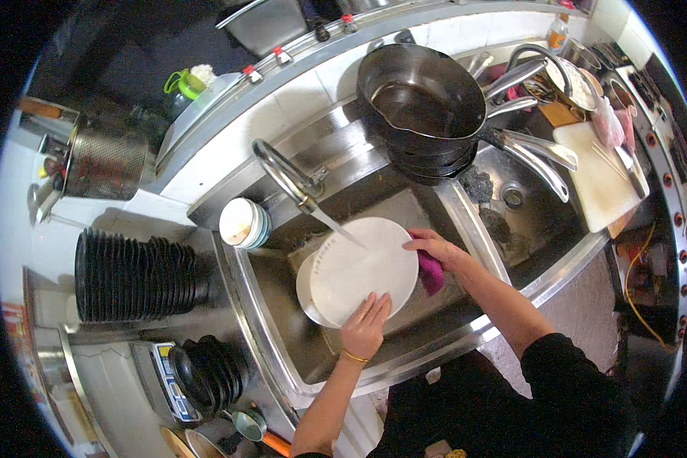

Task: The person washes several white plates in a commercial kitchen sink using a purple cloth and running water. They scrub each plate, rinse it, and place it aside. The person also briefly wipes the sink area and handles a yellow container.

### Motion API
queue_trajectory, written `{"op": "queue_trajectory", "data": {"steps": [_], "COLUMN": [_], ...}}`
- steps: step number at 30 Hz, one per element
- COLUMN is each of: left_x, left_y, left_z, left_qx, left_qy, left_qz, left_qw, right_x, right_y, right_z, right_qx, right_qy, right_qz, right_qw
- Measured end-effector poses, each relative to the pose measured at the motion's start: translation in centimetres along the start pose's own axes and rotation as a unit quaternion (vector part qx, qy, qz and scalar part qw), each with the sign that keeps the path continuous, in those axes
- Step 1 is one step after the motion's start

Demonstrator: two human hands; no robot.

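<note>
Over the left sink basin (pixel 275 343) I hold a white oval plate (pixel 372 263) tilted under the faucet (pixel 286 177), whose stream of water (pixel 338 226) strikes its face. My left hand (pixel 366 326), with a gold bangle at the wrist, lies with its fingers over the plate's near rim; its thumb is hidden. At the right rim, my right hand (pixel 435 250) grips the plate together with a purple cloth (pixel 430 275), which hangs below the palm. Another white dish (pixel 304 289) shows partly beneath the plate's left side.
Stacked bowls (pixel 243 223) stand at the basin's back left corner. Dark pans (pixel 423 103) pile up behind the divider, handles reaching over the right basin (pixel 544 229). Black plates (pixel 137 277) and a scale (pixel 172 383) occupy the left counter; a cutting board (pixel 598 177) lies at right.
</note>
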State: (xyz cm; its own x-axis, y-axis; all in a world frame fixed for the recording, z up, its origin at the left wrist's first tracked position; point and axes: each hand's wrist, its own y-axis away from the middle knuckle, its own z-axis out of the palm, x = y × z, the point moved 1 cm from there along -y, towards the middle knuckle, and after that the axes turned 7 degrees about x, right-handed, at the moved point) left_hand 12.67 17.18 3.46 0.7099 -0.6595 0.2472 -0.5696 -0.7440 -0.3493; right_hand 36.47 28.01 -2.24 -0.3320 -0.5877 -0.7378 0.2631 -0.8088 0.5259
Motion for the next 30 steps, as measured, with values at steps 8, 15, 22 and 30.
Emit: {"op": "queue_trajectory", "data": {"steps": [8,15,22,30], "left_x": [-4.7,-0.2,2.6,2.1], "left_y": [2.1,-4.6,-2.6,13.4], "left_z": [0.7,-3.9,-7.2,-21.1], "left_qx": [0.133,0.067,0.15,0.585], "left_qy": [0.152,0.672,0.509,0.355], "left_qz": [-0.49,-0.498,-0.61,-0.554], "left_qw": [0.848,0.544,0.588,0.474], "right_x": [-3.1,6.1,8.3,-0.3], "right_y": [1.8,1.5,4.0,6.4], "right_z": [-1.3,-2.7,2.8,11.4], "right_qx": [0.102,0.058,-0.135,-0.181], "right_qy": [0.118,-0.063,-0.029,0.023], "right_qz": [-0.157,0.159,0.282,0.058], "right_qw": [0.975,0.983,0.95,0.981]}}
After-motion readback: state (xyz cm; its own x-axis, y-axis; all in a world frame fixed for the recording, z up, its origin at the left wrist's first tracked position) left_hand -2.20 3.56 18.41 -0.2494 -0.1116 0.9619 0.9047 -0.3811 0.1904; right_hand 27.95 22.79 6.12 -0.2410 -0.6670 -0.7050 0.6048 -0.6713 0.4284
